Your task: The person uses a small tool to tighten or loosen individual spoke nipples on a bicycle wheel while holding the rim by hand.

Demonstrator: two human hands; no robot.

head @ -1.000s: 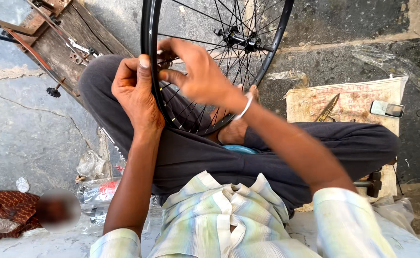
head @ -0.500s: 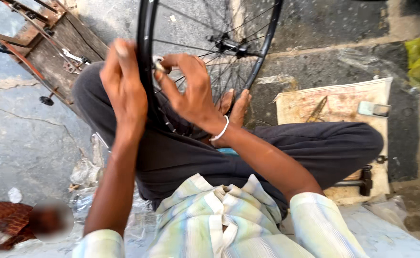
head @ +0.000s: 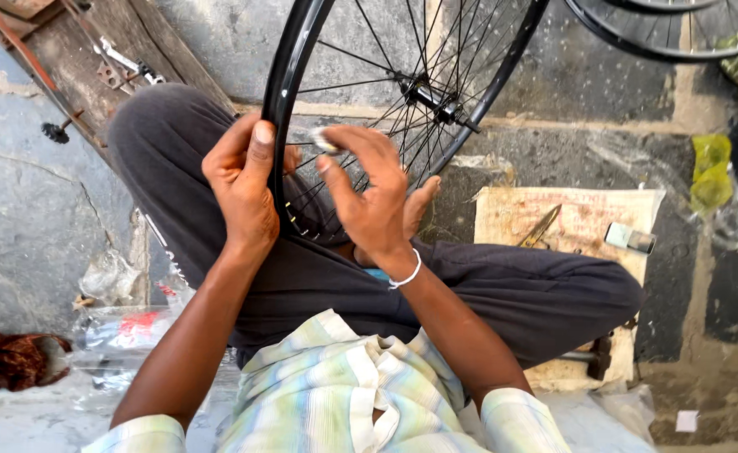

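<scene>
While the person sits cross-legged on the ground, the black bicycle wheel [head: 361,92] stands upright between the knees, its bottom edge down in the lap. The left hand [head: 243,189] is closed around the rim, thumb up along the outside and fingers curled behind it. The right hand [head: 369,193] is half closed just inside the rim, and its fingertips pinch a small silvery thing [head: 327,143] close to the thin spokes [head: 436,50]; it is too small to tell what it is. That little piece looks easy to lose: if the pinch slips, it could drop into the folds of the dark trousers [head: 486,285] or roll onto the stone floor [head: 17,193]. The wheel only leans on the legs and one hand, so a loose grip could let it tip sideways. Fingers could also get nipped between the spokes if the wheel turns. A flat board [head: 587,218] lies near the right knee
</scene>
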